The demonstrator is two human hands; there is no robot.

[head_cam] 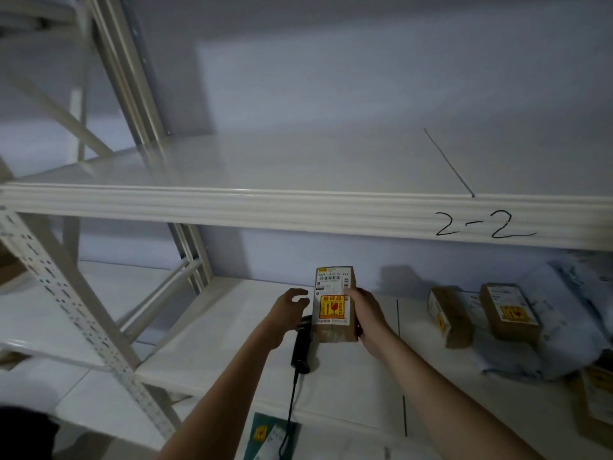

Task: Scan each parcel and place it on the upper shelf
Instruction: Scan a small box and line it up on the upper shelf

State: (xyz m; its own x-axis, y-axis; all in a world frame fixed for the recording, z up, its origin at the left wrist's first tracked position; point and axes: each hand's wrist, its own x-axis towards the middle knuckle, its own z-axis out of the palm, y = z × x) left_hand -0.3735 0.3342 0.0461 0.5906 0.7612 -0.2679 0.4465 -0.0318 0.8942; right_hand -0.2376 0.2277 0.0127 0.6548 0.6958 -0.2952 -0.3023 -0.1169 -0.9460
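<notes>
The right hand (363, 313) holds a brown box (335, 305) by its right side, fingers curled round it. The box stands on end over the lower shelf (215, 353), its long side running up and down and its label facing the camera. A white label sits at its top and a yellow and red sticker below; the small print is too blurry to read. The left hand (292, 308) is just left of the box, fingers spread and holding nothing. A black scanner (302, 346) lies under it, partly hidden, its cord running toward the front edge. The upper shelf (298, 167) is marked "2-2". More parcels (481, 315) lie near the right end, some cut off.
</notes>
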